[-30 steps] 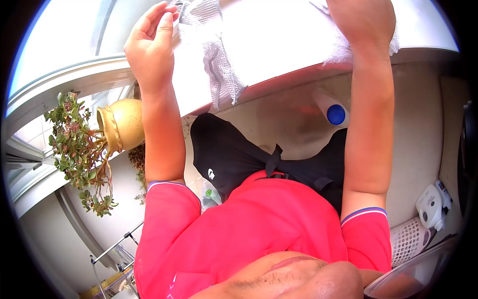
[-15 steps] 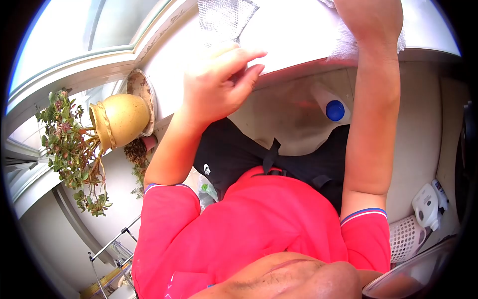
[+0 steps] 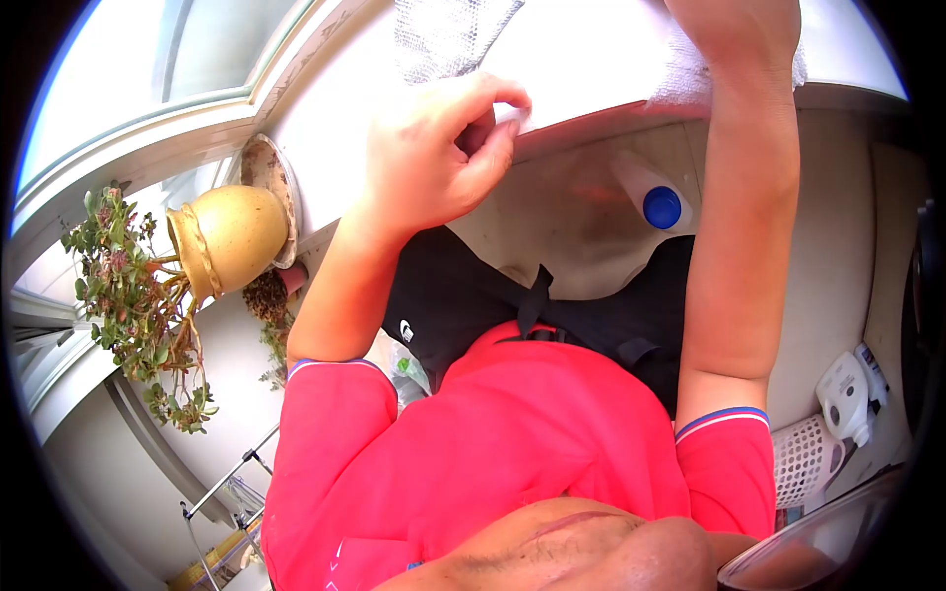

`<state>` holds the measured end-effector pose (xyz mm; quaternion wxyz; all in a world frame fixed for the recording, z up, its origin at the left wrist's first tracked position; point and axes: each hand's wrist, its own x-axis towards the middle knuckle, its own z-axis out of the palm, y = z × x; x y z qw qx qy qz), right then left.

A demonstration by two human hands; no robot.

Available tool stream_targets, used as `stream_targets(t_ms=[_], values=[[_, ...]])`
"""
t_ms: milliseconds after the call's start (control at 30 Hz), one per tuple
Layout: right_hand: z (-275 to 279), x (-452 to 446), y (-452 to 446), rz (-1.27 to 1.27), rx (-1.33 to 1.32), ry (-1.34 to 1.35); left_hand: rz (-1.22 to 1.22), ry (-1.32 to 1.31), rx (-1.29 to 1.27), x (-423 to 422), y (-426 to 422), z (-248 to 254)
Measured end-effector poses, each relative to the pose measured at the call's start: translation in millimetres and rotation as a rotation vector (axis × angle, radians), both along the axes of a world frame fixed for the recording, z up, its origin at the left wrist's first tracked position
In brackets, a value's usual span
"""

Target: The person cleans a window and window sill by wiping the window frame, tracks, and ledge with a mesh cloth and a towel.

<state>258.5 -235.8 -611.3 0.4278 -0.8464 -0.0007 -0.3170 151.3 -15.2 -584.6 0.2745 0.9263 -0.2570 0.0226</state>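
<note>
My left hand (image 3: 429, 148) is over the edge of a white countertop (image 3: 581, 59), its index finger curled toward the thumb in a pinch. Glare hides whatever may be between the fingertips. Just beyond that hand lies a silvery mesh-textured cloth (image 3: 448, 39), cut off by the top of the view. At the upper right my right hand (image 3: 739, 34) is over a whitish textured cloth (image 3: 680, 79) on the countertop; its fingers are out of view, so its grip does not show.
A yellow pot (image 3: 236, 236) with a trailing plant (image 3: 133, 305) stands on a saucer by the window at left. Below the counter is a bottle with a blue cap (image 3: 662, 207). A perforated basket (image 3: 803, 458) and a white jug (image 3: 844, 399) are at lower right.
My left index finger has curled down and closer to the thumb. The left hand has shifted slightly; the right hand stays over its cloth, a little higher in view.
</note>
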Motion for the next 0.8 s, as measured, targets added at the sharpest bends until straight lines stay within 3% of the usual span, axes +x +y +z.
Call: stream_targets(t_ms=[167,367,400,433,533,633,700,767,800], values=[[-2.0,-2.3,-1.9,0.031,0.014,-0.009,-0.063,-0.002,-0.013,4.8,0.9,0.6],[3.6,-1.4,-0.5,0.054,0.073,0.048,-0.338,0.054,-0.093,14.8,8.8,2.0],[2.9,-1.3,-0.8,0.049,0.050,0.020,-0.270,0.108,-0.179,13.9,15.7,3.3],[4.3,-2.7,-2.1,0.051,0.047,0.050,-0.065,0.240,-0.422,5.3,19.0,-2.2],[26.0,-13.3,-0.5,0.070,0.042,0.184,0.055,0.325,-0.676,1.9,21.0,-7.7],[34.5,-14.0,1.1,0.069,0.043,0.215,-0.129,-0.130,-0.151,6.0,19.4,0.5],[5.4,-0.9,1.9,0.032,0.023,-0.006,0.072,-0.250,-0.128,4.1,19.6,5.0],[4.3,-1.6,-2.1,0.064,0.038,0.062,0.082,-0.491,0.084,23.0,23.2,-2.0],[7.1,-2.5,-2.5,0.081,0.048,0.094,0.079,-0.410,0.264,16.3,17.1,-0.4]])
